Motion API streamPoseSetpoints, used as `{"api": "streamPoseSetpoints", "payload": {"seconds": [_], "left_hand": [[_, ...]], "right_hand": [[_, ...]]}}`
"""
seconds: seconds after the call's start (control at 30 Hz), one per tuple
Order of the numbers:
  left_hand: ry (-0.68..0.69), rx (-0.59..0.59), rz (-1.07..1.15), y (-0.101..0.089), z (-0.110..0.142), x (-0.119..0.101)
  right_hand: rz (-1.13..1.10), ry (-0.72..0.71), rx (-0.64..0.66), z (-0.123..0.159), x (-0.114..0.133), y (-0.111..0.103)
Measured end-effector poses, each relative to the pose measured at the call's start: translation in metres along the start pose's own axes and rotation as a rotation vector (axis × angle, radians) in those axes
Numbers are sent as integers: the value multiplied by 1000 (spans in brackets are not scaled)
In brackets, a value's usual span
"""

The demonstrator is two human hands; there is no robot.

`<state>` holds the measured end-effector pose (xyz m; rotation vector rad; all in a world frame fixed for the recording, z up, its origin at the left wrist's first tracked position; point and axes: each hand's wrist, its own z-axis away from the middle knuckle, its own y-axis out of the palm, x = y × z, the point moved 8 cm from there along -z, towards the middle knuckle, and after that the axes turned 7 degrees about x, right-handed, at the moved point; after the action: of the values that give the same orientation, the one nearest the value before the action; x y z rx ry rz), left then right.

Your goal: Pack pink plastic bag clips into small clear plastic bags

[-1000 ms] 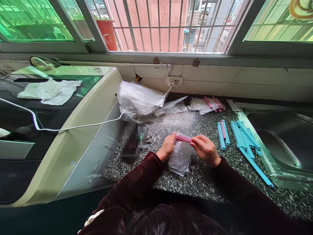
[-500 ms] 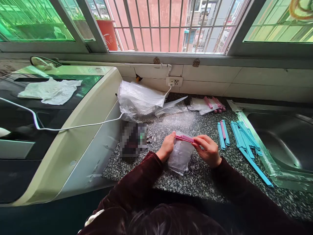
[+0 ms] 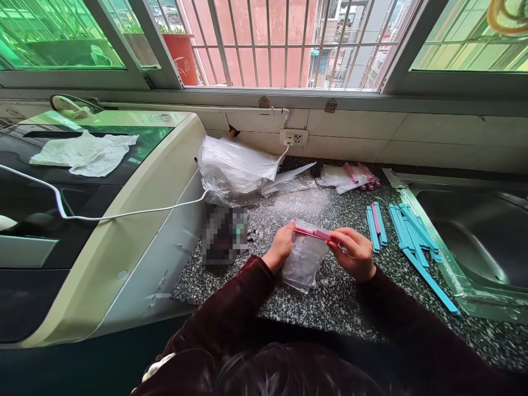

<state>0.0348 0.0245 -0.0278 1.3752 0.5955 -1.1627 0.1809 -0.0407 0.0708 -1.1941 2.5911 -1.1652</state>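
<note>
A small clear plastic bag hangs between my two hands above the speckled granite counter. A pink sealing clip lies across the bag's top edge. My left hand pinches the clip's left end together with the bag. My right hand pinches the clip's right end, fingers curled round it. Both sleeves are dark red.
Several blue clips and one pink clip lie on the counter beside a steel sink. Bagged pink clips and crumpled plastic bags sit near the wall socket. A white appliance with a cable stands on the left.
My right hand has slid a little to the right along the pink clip, and the bag has risen slightly. My left hand has stayed almost where it was.
</note>
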Motion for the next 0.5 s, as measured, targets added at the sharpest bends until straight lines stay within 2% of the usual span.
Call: {"api": "streamPoseSetpoints", "payload": {"seconds": [0.5], "left_hand": [[50,-46,-8,-6,-2,-5]], "right_hand": [[28,-32,-90,-1,0,-13]]}}
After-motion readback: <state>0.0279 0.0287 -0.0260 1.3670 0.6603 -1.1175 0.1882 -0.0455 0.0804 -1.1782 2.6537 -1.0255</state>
